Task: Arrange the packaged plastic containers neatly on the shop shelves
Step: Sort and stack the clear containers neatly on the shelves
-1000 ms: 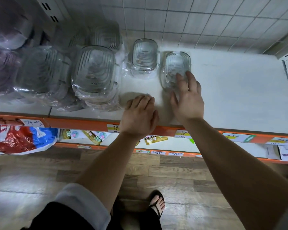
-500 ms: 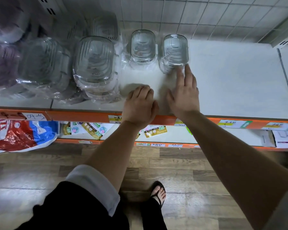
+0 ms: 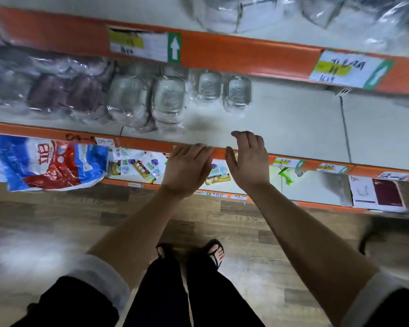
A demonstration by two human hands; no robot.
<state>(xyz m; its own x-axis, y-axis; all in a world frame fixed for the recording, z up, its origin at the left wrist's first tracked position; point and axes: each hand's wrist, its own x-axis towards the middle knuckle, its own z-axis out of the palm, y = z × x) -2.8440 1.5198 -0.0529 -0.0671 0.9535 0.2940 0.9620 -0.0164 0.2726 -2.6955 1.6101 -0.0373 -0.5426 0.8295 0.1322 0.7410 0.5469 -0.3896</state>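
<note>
While the left hand point(image 3: 187, 167) and right hand point(image 3: 248, 159) hang empty at the shelf point(image 3: 293, 128) edge, fingers loosely curled, four clear wrapped containers stand farther back: two large packs point(image 3: 168, 100) left of two small packs point(image 3: 239, 93).

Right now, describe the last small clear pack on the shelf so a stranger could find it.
Find the white shelf under the upper orange rail. Follow its row of wrapped containers to the right end. The last pack is small, clear and ribbed, with a twin on its left and bare shelf on its right.
</note>
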